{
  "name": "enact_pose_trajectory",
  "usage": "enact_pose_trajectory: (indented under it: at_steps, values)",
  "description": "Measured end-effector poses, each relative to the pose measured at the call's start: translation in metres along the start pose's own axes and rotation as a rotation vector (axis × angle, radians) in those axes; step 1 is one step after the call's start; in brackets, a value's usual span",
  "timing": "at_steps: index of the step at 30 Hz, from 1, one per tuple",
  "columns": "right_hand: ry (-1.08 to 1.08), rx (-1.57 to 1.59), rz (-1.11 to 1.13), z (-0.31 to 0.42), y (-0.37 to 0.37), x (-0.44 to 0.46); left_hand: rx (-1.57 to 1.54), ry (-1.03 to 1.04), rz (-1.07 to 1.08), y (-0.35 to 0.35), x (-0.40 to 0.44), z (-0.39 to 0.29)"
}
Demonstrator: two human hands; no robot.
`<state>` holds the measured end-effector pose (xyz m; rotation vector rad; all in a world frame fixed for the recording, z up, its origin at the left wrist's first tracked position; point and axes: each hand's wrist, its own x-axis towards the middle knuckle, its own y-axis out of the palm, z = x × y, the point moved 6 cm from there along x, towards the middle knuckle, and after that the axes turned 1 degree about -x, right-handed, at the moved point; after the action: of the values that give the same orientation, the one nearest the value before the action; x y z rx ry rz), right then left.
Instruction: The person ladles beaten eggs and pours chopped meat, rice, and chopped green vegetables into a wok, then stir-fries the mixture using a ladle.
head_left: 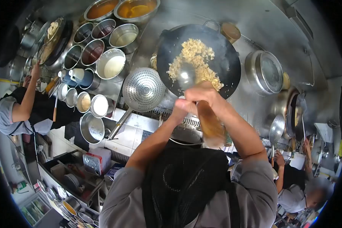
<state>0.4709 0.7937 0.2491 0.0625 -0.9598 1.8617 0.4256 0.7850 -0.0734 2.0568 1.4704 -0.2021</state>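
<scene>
A black wok (230, 62) sits on the stove in front of me with fried rice (195, 55) heaped in its middle. My right hand (205, 95) is wrapped round a ladle whose metal bowl (186, 77) is blurred over the near side of the rice. Its thick wooden handle (209, 119) slants back toward my chest. Close against the right hand, my left hand (184, 107) is also closed on the ladle, its fingers partly hidden. A large perforated strainer (143, 89) lies to the left of the wok.
Metal pots of sauces and seasonings (112, 64) stand in rows at left. A lidded steel pot (268, 72) stands right of the wok. One co-worker (24, 104) works at far left, another (298, 186) at lower right. An empty steel pot (92, 129) hangs near the counter edge.
</scene>
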Motion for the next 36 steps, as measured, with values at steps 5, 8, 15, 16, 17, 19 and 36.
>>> enact_pose_trajectory:
  at_steps: [5,8,15,16,17,19,36]
  values:
    - [0.399,-0.199,-0.341,-0.02,-0.063,-0.01,-0.018,-0.039,-0.027,0.007,-0.017,-0.011]
    - [0.432,-0.274,-0.783,-0.033,-0.039,-0.081,0.005,-0.029,-0.016,0.004,-0.011,-0.011]
    - [0.274,0.192,-1.208,-0.096,-0.083,-0.117,0.054,-0.015,-0.07,-0.008,-0.005,0.008]
    - [0.078,0.128,-1.326,-0.111,-0.075,-0.128,0.059,-0.019,-0.062,-0.008,-0.009,0.005]
    - [0.251,0.108,-1.3,-0.118,-0.071,-0.111,0.076,-0.069,-0.043,-0.008,-0.01,0.001]
    - [0.342,0.174,-1.319,-0.106,-0.113,-0.091,0.004,-0.145,-0.044,0.0,-0.019,-0.013]
    - [0.154,0.109,-1.406,-0.165,-0.135,-0.087,-0.099,-0.179,0.077,0.009,-0.013,-0.018]
